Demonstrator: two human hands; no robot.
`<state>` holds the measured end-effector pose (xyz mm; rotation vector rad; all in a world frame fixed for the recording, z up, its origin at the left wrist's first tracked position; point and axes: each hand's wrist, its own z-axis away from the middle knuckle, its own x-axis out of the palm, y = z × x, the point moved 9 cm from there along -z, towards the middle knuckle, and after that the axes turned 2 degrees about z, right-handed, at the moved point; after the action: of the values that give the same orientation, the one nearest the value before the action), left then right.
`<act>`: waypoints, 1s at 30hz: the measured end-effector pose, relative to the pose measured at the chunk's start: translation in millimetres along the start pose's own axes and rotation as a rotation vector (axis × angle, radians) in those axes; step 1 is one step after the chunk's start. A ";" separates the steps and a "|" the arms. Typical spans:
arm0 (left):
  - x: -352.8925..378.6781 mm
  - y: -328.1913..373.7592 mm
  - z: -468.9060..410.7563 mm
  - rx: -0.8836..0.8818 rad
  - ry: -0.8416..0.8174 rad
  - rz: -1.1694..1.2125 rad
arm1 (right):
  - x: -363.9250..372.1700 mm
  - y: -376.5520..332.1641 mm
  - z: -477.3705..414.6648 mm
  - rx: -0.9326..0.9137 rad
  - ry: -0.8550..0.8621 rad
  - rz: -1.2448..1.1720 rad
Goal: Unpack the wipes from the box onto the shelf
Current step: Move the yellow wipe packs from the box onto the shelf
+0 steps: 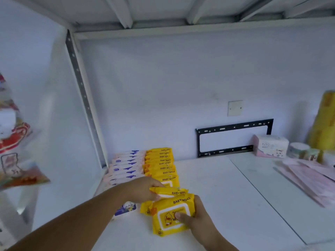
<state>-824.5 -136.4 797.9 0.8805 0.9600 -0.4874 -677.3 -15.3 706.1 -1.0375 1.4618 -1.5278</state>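
My left hand [143, 190] is gripping one yellow pack of baby wipes [169, 192] by its left end, fingers curled over the top edge and thumb underneath, and is holding it on edge at the near end of the yellow row [160, 164]. My right hand [196, 217] is clasping a second yellow pack [169, 214], thumb pressing on its white lid beside the duck picture and fingers wrapping around its right side; this pack is tilting toward me, just in front of the first and touching it. Both packs are sitting low over the white shelf [208, 187]. Behind them the yellow row is running back to the wall, each pack standing on edge. Just to its left, a row of pale pink packs with purple marks [126, 166] is lying alongside, touching it. Farther right on the shelf, well apart, a pink and white carton [271, 145] is standing near the wall, with flat pink packets [308, 176] lying in front of it.
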 end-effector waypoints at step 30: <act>-19.6 -52.0 -72.8 0.024 0.227 -0.441 | 8.5 25.9 -85.0 0.085 0.220 0.739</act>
<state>-907.2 -106.6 772.3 0.7549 1.3702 -0.7869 -759.5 7.4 679.6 -0.2151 1.6590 -1.1569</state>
